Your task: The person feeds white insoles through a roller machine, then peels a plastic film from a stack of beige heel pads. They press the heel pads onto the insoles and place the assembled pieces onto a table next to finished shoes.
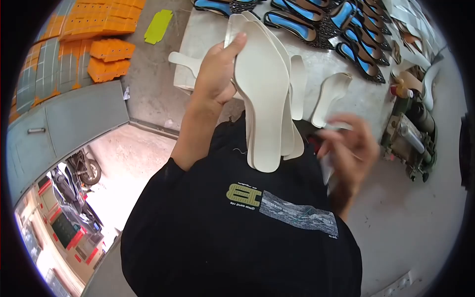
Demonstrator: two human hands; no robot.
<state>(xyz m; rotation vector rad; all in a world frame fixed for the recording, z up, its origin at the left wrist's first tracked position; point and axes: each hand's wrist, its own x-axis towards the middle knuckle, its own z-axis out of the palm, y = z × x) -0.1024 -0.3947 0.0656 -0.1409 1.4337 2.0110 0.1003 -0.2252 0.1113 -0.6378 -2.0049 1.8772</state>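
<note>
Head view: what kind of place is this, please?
Probably a shoe workshop. The left hand holds a stack of white insoles. Rows of blue-lined shoes lie on the table, with a loose insole beside them.

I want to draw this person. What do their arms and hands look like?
Both are bare, no gloves or watch showing. Above the left hand, the forearm runs into a short black sleeve of a printed T-shirt. The right hand is blurred.
</note>
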